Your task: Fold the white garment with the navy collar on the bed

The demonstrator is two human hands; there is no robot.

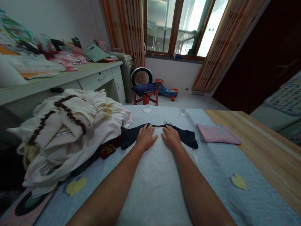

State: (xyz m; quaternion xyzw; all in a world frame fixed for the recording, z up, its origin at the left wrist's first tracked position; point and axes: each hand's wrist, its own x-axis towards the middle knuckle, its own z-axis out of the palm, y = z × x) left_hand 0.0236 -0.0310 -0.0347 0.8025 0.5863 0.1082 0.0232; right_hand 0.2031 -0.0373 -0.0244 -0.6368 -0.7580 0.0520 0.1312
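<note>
A T-shirt [158, 175] with a pale body and dark navy sleeves lies spread flat on a light blue cloth [225, 163], its neckline pointing away from me. My left hand [146, 137] rests flat on the shirt's left shoulder, fingers stretched out. On the right shoulder lies my right hand [171, 136], also flat with fingers apart. Both hands touch the fabric near the collar and grip nothing. To the right sits a folded pink garment [217, 134] with a light blue neckline.
A big heap of cream and white clothes [77, 125] stands at the left. Bare wooden tabletop [270, 141] runs along the right. Beyond the table are a red stool [145, 99] and a blue ride-on toy [168, 91]. A cluttered white desk [98, 70] lines the left wall.
</note>
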